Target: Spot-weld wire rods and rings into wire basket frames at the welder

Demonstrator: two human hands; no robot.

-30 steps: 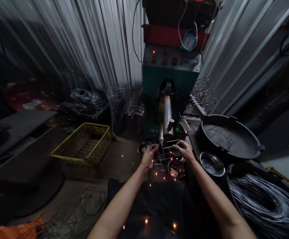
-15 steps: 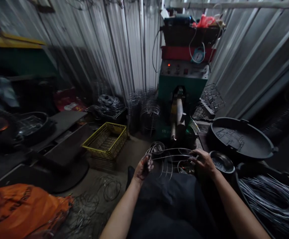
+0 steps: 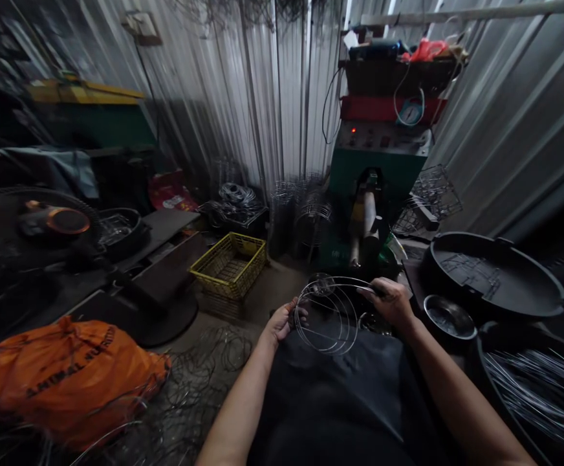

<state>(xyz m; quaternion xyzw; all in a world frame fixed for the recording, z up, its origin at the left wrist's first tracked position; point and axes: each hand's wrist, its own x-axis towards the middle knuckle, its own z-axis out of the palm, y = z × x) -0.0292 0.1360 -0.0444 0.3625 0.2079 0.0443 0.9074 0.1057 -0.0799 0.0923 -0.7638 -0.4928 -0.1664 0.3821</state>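
Note:
Both my hands hold a round wire frame (image 3: 329, 317) made of thin rings joined by straight wires, lifted over my dark lap. My left hand (image 3: 282, 321) grips its left edge with fingers curled. Closed on the frame's upper right rim is my right hand (image 3: 389, 300). Straight ahead stands a green welding machine (image 3: 378, 169) with a metal arm (image 3: 365, 228) pointing toward me, now a little way beyond the frame.
A yellow crate (image 3: 231, 264) sits on the floor at centre left. An orange sack (image 3: 63, 378) and loose wire lie at lower left. A black pan (image 3: 495, 278), a small metal bowl (image 3: 449, 316) and wire coils (image 3: 539, 395) are on the right. Corrugated metal walls close in behind.
Sparks flew while the frame was at the machine's arm; since then my hands have drawn the frame back toward my lap and tilted it. My view has swung left.

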